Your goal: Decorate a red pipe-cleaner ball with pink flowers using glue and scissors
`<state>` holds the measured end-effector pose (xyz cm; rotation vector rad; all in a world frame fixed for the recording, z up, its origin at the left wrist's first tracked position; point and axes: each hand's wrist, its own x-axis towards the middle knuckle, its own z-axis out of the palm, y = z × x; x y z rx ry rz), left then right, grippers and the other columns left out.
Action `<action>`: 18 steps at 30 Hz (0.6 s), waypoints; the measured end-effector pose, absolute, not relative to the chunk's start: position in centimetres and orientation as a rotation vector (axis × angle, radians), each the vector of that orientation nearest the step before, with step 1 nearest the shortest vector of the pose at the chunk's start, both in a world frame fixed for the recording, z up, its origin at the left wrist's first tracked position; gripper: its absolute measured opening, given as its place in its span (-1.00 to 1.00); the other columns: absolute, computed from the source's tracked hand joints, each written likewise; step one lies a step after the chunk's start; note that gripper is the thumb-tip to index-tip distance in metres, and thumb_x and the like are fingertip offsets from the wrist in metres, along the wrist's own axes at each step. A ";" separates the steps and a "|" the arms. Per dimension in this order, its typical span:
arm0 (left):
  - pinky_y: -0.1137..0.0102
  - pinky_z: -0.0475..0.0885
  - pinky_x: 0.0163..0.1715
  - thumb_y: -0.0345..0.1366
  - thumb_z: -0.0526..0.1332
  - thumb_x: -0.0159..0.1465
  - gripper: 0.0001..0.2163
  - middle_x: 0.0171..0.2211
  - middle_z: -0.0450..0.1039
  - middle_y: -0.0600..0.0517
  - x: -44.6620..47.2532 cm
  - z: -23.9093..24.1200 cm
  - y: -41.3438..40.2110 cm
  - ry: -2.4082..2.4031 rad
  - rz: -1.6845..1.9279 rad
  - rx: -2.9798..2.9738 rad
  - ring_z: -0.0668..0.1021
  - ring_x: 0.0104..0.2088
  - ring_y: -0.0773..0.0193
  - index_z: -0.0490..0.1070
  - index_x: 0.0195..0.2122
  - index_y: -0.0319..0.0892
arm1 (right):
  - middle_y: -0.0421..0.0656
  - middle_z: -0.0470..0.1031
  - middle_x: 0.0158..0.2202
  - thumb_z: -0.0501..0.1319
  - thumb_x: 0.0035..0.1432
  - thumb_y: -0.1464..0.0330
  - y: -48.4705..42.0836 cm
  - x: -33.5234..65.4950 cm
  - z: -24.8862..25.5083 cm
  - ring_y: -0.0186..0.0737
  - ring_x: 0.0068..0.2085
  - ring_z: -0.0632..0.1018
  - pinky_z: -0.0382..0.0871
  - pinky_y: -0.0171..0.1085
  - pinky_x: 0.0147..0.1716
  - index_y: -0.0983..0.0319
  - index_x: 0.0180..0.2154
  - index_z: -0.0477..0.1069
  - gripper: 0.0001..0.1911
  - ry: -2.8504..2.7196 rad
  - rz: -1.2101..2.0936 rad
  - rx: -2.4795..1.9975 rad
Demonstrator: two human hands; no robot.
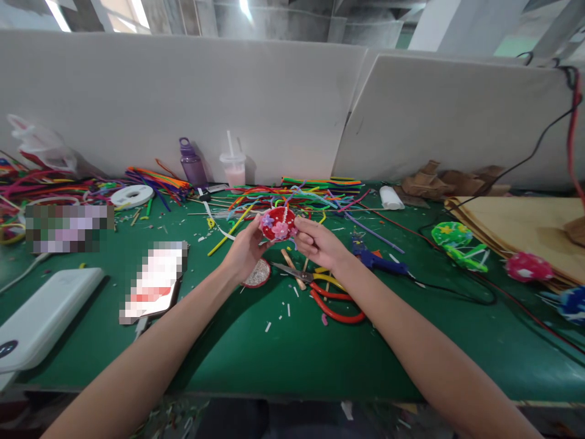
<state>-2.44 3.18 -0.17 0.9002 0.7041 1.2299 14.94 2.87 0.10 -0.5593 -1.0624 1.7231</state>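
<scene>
Between my two hands is a small round red craft piece (276, 227), decorated with pink and purple flowers and a strand of white beads. The fingers of my left hand (247, 249) close on its left side. At its right edge, my right hand (319, 241) pinches it with thumb and fingers. Below my left hand a round disc with a speckled pale face and red rim (257, 274) lies on the table. Scissors with red and yellow handles (329, 286) rest under my right forearm, across a wooden stick (295, 273).
Colourful pipe cleaners (292, 198) are heaped along the back. A blue glue gun (381, 262) lies to the right, near green craft pieces (461, 244). On the left are a phone (158, 277) and a white power bank (55, 317). A purple bottle (192, 166) and drink cup (234, 171) stand behind.
</scene>
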 end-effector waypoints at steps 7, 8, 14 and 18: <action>0.35 0.40 -0.16 -0.01 0.31 0.09 -0.68 -0.16 0.56 0.02 -2.4 -0.1 3.2 0.705 1.233 0.910 0.51 -0.12 0.20 0.52 -0.23 -0.11 | -0.46 0.12 -0.76 0.35 0.04 0.30 2.7 14.7 0.2 -0.57 -0.77 0.06 -0.18 -0.46 -0.77 0.21 -0.51 0.18 -0.67 -1.044 1.717 -0.575; 0.35 0.40 -0.16 0.00 0.32 0.09 -0.68 -0.17 0.56 0.02 -2.4 -0.1 3.2 0.706 1.239 0.920 0.51 -0.12 0.20 0.52 -0.24 -0.11 | -0.46 0.12 -0.76 0.34 0.05 0.31 2.7 14.7 0.2 -0.56 -0.77 0.06 -0.18 -0.46 -0.78 0.21 -0.50 0.18 -0.67 -1.041 1.715 -0.584; 0.35 0.40 -0.23 0.03 0.32 0.09 -0.66 -0.19 0.56 -0.01 -2.3 0.0 2.7 0.671 1.272 0.945 0.52 -0.15 0.19 0.53 -0.25 -0.11 | -0.46 0.13 -0.75 0.34 0.06 0.32 2.7 14.7 0.4 -0.56 -0.76 0.07 -0.15 -0.48 -0.77 0.20 -0.47 0.18 -0.68 -1.025 1.714 -0.582; 0.36 0.40 -0.20 -0.12 0.41 0.02 -0.76 -0.27 0.58 0.00 -2.3 0.3 2.3 0.609 1.264 1.037 0.53 -0.22 0.23 0.56 -0.35 -0.15 | -0.46 0.12 -0.74 0.33 0.08 0.33 2.8 14.8 0.3 -0.55 -0.76 0.08 -0.14 -0.47 -0.76 0.19 -0.46 0.17 -0.69 -1.006 1.720 -0.551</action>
